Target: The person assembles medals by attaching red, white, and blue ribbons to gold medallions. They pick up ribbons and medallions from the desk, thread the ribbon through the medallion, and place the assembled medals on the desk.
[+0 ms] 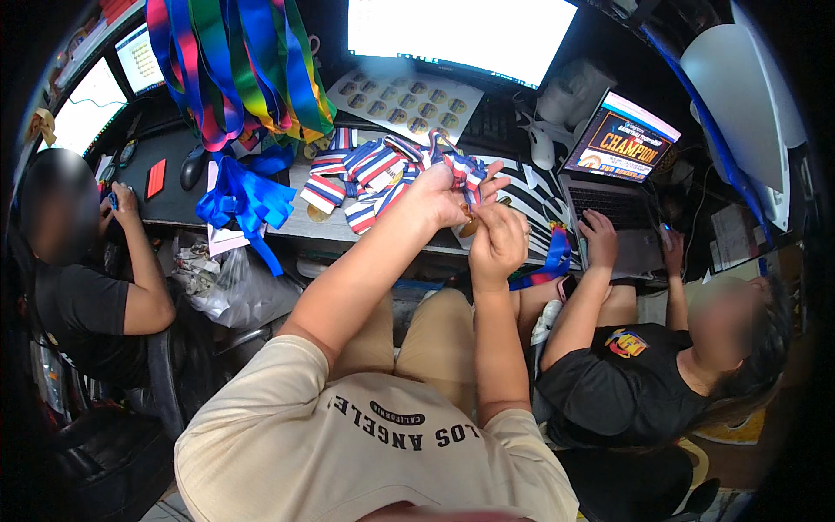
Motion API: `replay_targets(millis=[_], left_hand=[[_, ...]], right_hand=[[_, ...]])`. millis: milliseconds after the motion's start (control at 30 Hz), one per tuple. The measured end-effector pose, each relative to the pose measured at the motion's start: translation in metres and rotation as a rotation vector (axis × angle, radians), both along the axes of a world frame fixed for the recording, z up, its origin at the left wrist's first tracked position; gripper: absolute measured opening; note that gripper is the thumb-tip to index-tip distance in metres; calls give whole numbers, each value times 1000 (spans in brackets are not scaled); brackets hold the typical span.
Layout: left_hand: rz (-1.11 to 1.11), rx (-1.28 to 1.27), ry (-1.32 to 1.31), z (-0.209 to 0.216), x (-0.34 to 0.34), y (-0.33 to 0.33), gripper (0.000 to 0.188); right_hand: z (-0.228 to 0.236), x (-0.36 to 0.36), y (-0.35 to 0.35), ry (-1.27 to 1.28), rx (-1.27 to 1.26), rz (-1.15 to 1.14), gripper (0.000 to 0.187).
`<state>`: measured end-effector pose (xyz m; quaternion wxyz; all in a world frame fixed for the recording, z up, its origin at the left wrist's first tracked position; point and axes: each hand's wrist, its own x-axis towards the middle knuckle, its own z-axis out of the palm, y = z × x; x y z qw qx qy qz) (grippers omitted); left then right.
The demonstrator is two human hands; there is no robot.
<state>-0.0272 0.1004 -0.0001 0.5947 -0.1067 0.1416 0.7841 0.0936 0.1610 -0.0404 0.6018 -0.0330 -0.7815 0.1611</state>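
My left hand [442,197] is raised over the near edge of the desk, palm partly up, with a red, white and blue striped ribbon [467,170] across it. Below its fingers hangs a small gold medal [470,226]. My right hand [499,245] is closed in a pinch at the medal's edge, and its fingertips partly cover the join with the ribbon. Just left of my hands lies a heap of striped medal ribbons [365,170] on the desk. Behind them rests a sheet of round printed stickers [409,103].
Multicoloured ribbons [235,70] hang at the back left, above a bundle of blue ribbons [246,198]. A monitor [461,35] stands behind. Co-workers sit on both sides; the right one uses a laptop [622,143]. A plastic bag [239,283] sits below the desk.
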Motion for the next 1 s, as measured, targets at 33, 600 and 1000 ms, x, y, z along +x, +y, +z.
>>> replay_targets(millis=[33,600,1000], left_hand=[[-15,0,12,-1,1,1,50],[106,63,159,-12,20,-3,41],[112,190,324,20,37,-6,36]], right_hand=[[-2,2,0,8,14,-15,21],[3,16,-8,-86,54,78,25],[-5,13,-21,192,-714,516,31]])
